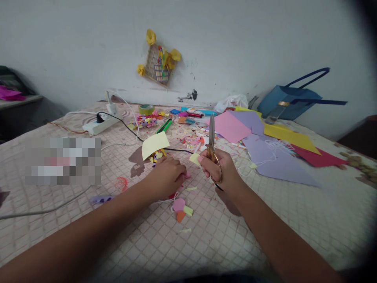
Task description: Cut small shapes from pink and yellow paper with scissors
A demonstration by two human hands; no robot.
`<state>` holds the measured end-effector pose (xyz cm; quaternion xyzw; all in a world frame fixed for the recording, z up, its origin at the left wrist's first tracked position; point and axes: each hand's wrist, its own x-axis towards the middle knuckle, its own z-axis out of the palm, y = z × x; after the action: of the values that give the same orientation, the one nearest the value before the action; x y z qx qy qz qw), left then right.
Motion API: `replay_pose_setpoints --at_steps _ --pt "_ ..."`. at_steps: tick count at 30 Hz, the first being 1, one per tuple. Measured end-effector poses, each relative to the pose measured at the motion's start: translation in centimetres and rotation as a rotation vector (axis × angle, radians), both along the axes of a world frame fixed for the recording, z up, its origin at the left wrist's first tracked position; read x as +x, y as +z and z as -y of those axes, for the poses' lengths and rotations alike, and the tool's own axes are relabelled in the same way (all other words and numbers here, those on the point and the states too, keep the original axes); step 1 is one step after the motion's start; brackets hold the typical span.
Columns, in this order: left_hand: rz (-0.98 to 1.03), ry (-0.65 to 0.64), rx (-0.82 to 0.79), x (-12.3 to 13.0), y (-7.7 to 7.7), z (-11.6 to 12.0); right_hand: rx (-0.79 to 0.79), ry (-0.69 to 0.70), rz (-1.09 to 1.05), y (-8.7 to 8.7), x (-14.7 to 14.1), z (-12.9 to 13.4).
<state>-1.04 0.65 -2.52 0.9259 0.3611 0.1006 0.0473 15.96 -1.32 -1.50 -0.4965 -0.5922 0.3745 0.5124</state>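
Above the check-patterned surface (224, 243), the right hand (220, 167) has its grip round upright scissors (211, 131) and a yellow scrap (194, 158), near the left hand (165, 177); whether that curled grip holds anything, I cannot tell. Good handling means keeping the blades clear of the left fingers.

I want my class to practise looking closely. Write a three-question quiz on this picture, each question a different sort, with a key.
1. Multiple choice: what does the right grip hold?
A) the green cutter
B) the scissors
C) the roll of tape

2. True or false: in the picture, the white power strip lies to the left and the blue bag to the right.

3. Short answer: what colour is the roundish paper piece lying nearer the camera than the left grip?

Key: 1: B. 2: True. 3: Pink.
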Motion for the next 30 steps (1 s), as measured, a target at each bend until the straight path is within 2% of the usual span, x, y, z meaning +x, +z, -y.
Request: replay_pose_setpoints --at_steps 6,11,15,21,30 --pt "0.033 0.026 0.046 0.4 0.1 0.6 0.018 0.022 0.038 0.1 0.1 0.0" --pt "0.025 -0.055 0.097 0.3 -0.1 0.4 0.040 0.021 0.065 0.1 0.1 0.1" --pt "0.049 -0.065 0.068 0.3 0.0 -0.1 0.040 0.031 0.055 -0.1 0.2 0.0" --pt "0.141 -0.027 0.014 0.5 0.4 -0.4 0.046 0.022 0.039 -0.1 0.2 0.1" --pt "0.089 0.037 0.007 2.2 -0.4 -0.7 0.071 0.056 0.047 0.7 0.3 0.6"
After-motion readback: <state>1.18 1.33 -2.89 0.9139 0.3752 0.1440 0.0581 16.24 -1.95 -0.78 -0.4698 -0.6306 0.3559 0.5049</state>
